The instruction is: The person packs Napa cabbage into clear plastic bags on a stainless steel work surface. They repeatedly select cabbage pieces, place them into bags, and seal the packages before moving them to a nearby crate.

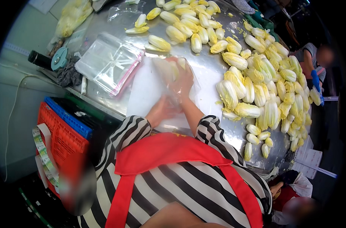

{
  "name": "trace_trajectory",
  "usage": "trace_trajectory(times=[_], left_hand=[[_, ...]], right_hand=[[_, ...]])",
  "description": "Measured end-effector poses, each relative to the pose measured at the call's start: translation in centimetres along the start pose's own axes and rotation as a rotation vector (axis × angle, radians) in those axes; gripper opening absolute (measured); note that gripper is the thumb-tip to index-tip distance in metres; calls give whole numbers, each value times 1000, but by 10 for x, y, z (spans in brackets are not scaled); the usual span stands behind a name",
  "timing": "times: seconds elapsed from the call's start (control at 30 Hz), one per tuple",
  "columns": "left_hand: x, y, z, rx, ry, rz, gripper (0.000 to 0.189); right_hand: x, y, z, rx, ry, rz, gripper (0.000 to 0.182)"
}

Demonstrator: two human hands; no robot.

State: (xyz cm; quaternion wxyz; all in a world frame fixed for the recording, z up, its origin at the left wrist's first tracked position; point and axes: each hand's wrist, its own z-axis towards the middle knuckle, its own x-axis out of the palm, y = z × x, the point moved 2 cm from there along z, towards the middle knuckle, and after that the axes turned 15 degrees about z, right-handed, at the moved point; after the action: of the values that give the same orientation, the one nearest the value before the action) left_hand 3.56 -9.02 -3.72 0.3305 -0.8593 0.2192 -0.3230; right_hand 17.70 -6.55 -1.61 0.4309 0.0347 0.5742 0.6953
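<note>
Over a white board (208,85) on the metal table, my right hand (183,79) grips small napa cabbages (174,71) in a clear plastic bag (158,67). The bag's film wraps over the fingers and reaches down towards my wrist. My left hand (163,111) is lower and blurred by motion, beside the near end of the bag. Whether its fingers pinch the film cannot be made out. A stack of flat clear bags (110,62) with a pink edge lies to the left of the board.
Napa cabbages (264,85) are heaped on the right of the metal table (235,142), with more (190,22) at the back. Left are a teal-lidded container (59,58), a red crate (61,136) and a label roll (43,151). Co-workers (310,59) are at the right.
</note>
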Motion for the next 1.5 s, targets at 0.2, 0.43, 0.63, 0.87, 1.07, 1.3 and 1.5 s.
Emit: trace_trajectory(times=[0.2, 0.43, 0.63, 0.87, 1.07, 1.3, 1.5], left_hand=[[-14, -13, 0, 43, -241, 508, 48], [-22, -47, -5, 38, -238, 840, 33], [-16, -31, -10, 207, -16, 480, 21], [-49, -15, -16, 122, -191, 252, 17], [-24, -51, -38, 612, -835, 1157, 37], [31, -58, -21, 880, -530, 1586, 52], [13, -23, -42, 460, -608, 1465, 38]], right_hand=[[7, -5, -12, -29, 65, -108, 70], [13, -8, -15, -77, -31, -128, 73], [8, -7, -11, -49, 27, -103, 71], [14, 4, -11, -161, 78, -134, 70], [17, -4, -17, -161, 206, -248, 81], [-9, -1, 0, -60, 309, 216, 78], [-61, -18, -85, -246, 443, -70, 37]])
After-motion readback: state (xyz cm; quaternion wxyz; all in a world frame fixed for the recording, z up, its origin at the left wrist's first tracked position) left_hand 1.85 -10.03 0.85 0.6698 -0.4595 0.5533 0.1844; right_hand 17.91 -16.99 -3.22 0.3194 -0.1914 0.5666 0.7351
